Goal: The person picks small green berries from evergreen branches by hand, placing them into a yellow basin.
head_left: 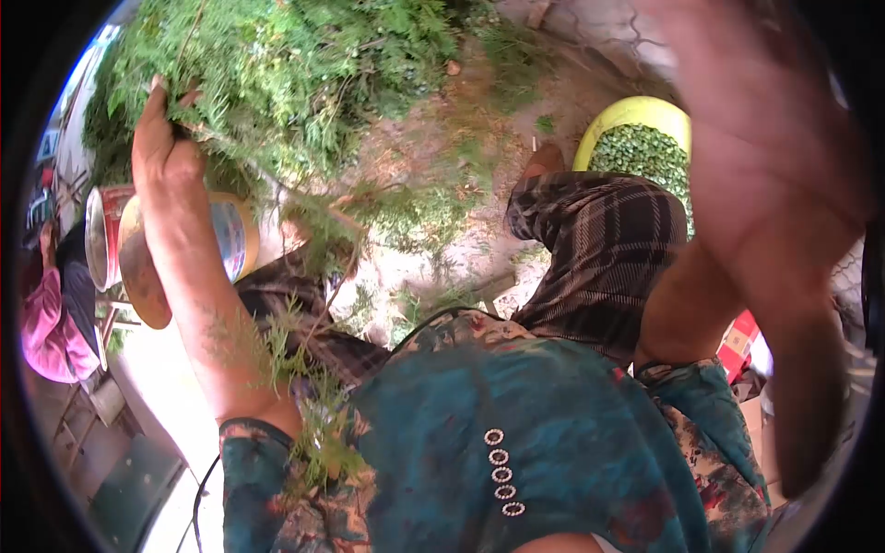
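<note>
At the upper left, my left hand [171, 147] is at the edge of a big heap of feathery green branches [295, 64], its fingers closed on a leafy branch [346, 218] whose stem runs down toward my lap. Some of its fingertips are hidden among the leaves. My right hand [765, 157] is raised close to the camera on the right, large and smeared by motion; its fingers are not clear, nor whether it holds anything. Beyond it, a yellow tub [613, 115] contains many small green berries or cones.
Left of my legs stand a yellowish bucket [147, 267] and a red-and-white bucket [111, 235]. A person in pink [60, 323] sits at the far left. A red box [737, 346] lies behind my right arm. Loose sprigs litter the ground [406, 152].
</note>
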Action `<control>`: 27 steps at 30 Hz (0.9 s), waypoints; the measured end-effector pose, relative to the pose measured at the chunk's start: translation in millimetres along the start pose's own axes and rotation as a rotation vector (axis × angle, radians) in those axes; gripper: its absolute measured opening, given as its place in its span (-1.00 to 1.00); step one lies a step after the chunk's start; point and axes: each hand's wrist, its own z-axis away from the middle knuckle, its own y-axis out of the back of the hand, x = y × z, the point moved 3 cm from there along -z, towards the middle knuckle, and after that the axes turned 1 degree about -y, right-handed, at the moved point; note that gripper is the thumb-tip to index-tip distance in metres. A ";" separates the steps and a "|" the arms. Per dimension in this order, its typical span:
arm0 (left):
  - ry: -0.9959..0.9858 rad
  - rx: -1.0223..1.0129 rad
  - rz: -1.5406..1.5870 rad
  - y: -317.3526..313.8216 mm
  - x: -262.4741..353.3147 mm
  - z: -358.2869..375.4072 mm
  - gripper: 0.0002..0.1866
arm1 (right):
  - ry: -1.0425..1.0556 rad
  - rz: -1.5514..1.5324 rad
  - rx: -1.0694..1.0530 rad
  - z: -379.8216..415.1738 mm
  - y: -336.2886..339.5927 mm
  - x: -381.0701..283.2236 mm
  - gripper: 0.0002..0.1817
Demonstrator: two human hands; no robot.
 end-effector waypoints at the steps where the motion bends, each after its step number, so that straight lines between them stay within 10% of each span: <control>1: 0.017 -0.009 0.020 -2.0 -1.5 0.6 -0.75 | 0.010 -0.019 -0.002 -22.7 -33.5 -8.8 -0.21; 27: 0.035 0.127 0.002 -48.9 -8.8 65.2 -0.77 | 0.890 0.400 0.669 -53.4 79.5 -98.8 -0.35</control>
